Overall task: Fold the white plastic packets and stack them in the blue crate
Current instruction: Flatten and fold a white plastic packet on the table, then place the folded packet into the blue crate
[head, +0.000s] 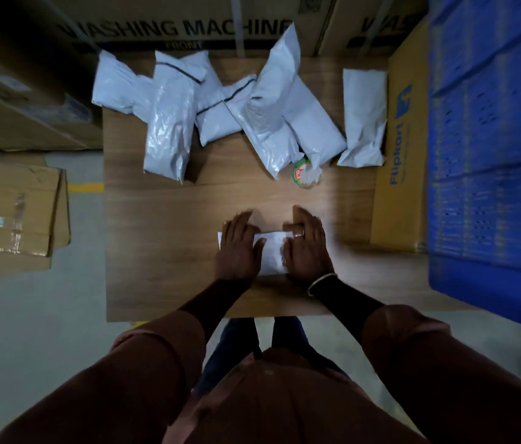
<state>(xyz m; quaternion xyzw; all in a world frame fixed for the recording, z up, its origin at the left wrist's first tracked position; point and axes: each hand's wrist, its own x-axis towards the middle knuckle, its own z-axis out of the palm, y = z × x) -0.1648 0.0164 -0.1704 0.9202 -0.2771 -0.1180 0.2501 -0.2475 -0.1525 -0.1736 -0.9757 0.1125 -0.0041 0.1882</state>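
I see both hands flat on a small white packet (270, 253) at the near middle of the wooden table (163, 251): left hand (236, 248) on its left part, right hand (307, 248) on its right. Unfolded white packets (220, 107) are heaped at the far edge, a tape roll (304, 173) just beside them. Blue crate (489, 155) at right, Flipkart carton (400, 149) between it and the table.

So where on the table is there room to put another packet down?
The brown wooden table is bare left of the left hand, and in the strip between both hands and the pile of white plastic packets. The far edge is crowded.
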